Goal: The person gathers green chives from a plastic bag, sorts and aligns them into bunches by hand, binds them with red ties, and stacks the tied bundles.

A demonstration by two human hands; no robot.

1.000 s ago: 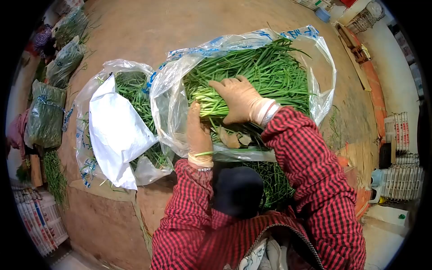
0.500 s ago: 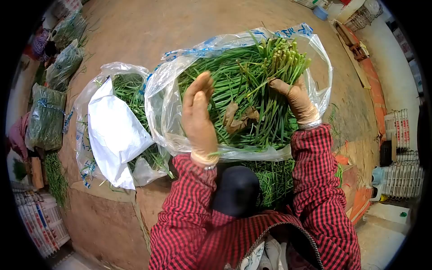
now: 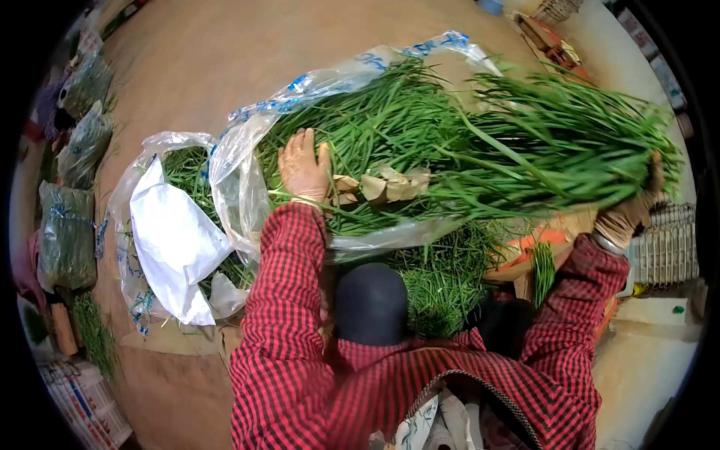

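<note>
My left hand (image 3: 304,166) lies flat with its fingers stretched out on loose long green stalks (image 3: 367,112) inside a clear plastic bag (image 3: 241,157) with blue print. Stretched out to the right, my right hand (image 3: 630,211) is closed round the cut end of a big bundle of green stalks (image 3: 555,142). The stalks look like garlic chives, and the bundle lies across the bag's right side, its leafy part over the loose ones. Dry brown leaves (image 3: 394,187) rest on the greens between my hands. My right fingers are partly hidden behind the stalks.
Left of the bag, a second clear bag of greens (image 3: 184,161) has a white sheet (image 3: 176,240) on top. More greens (image 3: 442,289) lie in front of my knees. Filled bags (image 3: 67,232) line the left wall, and white crates (image 3: 664,247) are stacked at right.
My right hand has moved right, swinging the bundle out sideways with its cut end away from the bag. My left hand has gone from raised in the air down onto the greens.
</note>
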